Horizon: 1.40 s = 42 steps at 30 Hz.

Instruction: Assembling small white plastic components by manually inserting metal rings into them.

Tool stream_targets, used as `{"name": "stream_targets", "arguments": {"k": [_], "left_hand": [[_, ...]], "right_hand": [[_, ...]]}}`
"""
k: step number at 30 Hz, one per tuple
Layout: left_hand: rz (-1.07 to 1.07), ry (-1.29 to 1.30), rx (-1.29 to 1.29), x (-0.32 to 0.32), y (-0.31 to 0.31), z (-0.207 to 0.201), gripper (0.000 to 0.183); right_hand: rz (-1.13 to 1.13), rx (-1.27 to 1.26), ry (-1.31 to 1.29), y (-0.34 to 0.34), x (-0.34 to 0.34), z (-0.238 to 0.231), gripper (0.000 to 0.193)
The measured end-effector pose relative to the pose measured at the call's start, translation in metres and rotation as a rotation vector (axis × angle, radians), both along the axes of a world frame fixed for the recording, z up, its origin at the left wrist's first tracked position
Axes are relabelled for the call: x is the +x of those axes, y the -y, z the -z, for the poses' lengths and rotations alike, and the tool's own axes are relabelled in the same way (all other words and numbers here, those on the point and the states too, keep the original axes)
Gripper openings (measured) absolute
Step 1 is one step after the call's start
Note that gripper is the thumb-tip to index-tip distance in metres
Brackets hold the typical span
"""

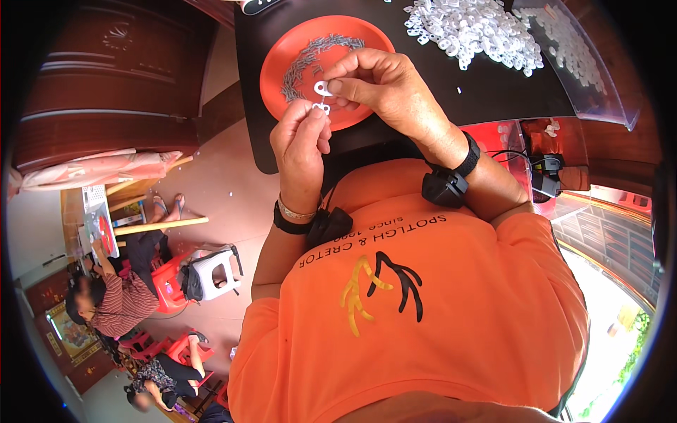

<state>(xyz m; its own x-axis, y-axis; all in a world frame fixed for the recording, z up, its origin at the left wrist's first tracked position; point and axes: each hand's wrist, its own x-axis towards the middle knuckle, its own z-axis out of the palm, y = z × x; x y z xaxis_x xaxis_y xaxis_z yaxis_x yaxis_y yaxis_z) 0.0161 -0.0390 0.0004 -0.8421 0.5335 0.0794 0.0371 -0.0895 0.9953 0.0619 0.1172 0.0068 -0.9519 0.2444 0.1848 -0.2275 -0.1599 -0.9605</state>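
- Left hand [300, 137]: thumb and finger pinch the near tab [325, 109] above the bowl's [272, 67] near side.
- Right hand [374, 81]: pinches the far tab [322, 88], long axis crosswise, just beyond the near one, over the bowl.
- Pins [321, 46]: inside the bowl.
- White pile [472, 32]: right of the bowl.

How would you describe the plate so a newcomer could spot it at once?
Find the dark table at the top, then its left part. The plate there, partly hidden by the left hand and right hand, is round and orange-red. Unlike the white pile to its right, it holds small grey bits.
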Motion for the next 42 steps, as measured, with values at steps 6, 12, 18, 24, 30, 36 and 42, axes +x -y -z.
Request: {"name": "stream_targets", "arguments": {"k": [6,12,18,24,30,36,42], "left_hand": [[0.001,0.007,0.003,-0.0008,0.0006,0.0014,0.019],[0.004,0.037,0.002,0.0013,-0.0001,-0.0015,0.019],[0.004,0.045,0.015,0.0011,0.0008,-0.0017,0.019],[-0.004,0.034,-0.015,0.0017,0.0010,-0.0015,0.019],[0.005,0.010,-0.020,0.0013,0.0003,-0.0006,0.019],[0.011,0.023,0.002,0.0010,0.0004,0.0030,0.020],[-0.008,0.103,0.079,0.0019,-0.0047,-0.0005,0.019]], "right_hand": [[-0.011,-0.013,0.013,-0.0004,-0.0001,0.0010,0.010],[-0.059,-0.079,0.107,-0.0045,-0.0002,0.0003,0.010],[-0.076,-0.106,0.139,-0.0052,-0.0004,-0.0003,0.010],[-0.065,-0.049,0.062,-0.0025,0.0013,0.0003,0.009],[-0.030,0.122,-0.045,0.0015,0.0025,0.0027,0.008],[-0.041,0.195,-0.045,0.0031,0.0057,0.0022,0.012],[-0.116,0.151,-0.070,0.0023,0.0077,-0.0004,0.020]]}}
